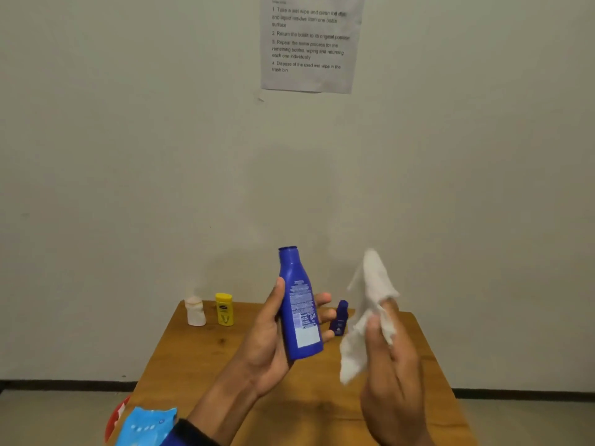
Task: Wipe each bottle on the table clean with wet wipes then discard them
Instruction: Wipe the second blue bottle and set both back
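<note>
Four bottles show, w/ two hands up in front of a plain wall. Going left to right:

Near left corner of the wooden table (206, 358): a light blue wipes pack (146, 424), part cut off by the bottom edge. Something red (116, 420) peeks out beside it, left of the table; can't tell what it is.

Far left on the table: a small white bottle (195, 312), standing up. Just beside it on the right, a yellow bottle (224, 309), also upright. They look close but not touching.

Middle: the left hand (270, 346) grips the big blue bottle (300, 304) around its lower body, thumb on the left side, fingers wrapped round the back. Bottle is lifted off the table, nearly upright, top tipped a bit to the left, label w/ small print facing the camera. A dark sleeve (193, 432) shows at the wrist end of the arm.

Behind the fingers, a small dark blue bottle (339, 318) stands on the far part of the table, partly hidden by the fingertips.

Right: the right hand (391, 375) pinches a white wet wipe (367, 313), crumpled, sticking up above the fingers and hanging down below. Wipe is near the big bottle, not touching.

Top: a paper sheet (310, 43) w/ printed steps on the wall.
</note>
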Tool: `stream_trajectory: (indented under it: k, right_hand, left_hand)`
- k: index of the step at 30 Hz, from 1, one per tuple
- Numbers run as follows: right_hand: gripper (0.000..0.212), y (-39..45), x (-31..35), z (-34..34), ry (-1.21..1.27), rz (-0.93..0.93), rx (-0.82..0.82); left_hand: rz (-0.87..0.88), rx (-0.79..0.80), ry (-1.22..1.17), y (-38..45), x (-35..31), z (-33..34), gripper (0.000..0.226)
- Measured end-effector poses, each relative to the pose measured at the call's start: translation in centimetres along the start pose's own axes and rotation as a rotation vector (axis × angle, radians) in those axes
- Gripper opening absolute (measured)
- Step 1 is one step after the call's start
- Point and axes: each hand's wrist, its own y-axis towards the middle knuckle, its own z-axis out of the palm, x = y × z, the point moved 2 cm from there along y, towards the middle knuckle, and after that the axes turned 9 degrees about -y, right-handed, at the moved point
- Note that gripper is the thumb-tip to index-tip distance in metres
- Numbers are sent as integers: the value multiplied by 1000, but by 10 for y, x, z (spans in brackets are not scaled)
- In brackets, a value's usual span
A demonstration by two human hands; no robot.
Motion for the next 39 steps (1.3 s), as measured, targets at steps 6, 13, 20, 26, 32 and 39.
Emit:
stream_trajectory:
  k: [6,13,20,26,32,39]
  right_hand:
    - [62,6,10,43,-154,-305,341]
    - [74,-35,5,49,-204,-278,251]
    - [29,25,-10,31,276,109,333]
    - [54,-31,-22,52,468,284,388]
    - [42,-3,-35,43,368,283,334]
    - [59,-21,-33,53,155,235,376]
  left_hand:
    - [-136,19,-3,-11,19,16,54]
    - [-115,57,-122,-11,-3,17,64]
    - [-120,-30,52,-5,26,13,54]
    - [16,-173,181,10,8,-2,62]
    - [-62,-106,234,2,26,0,49]
    - [-35,-166,209,9,29,1,51]
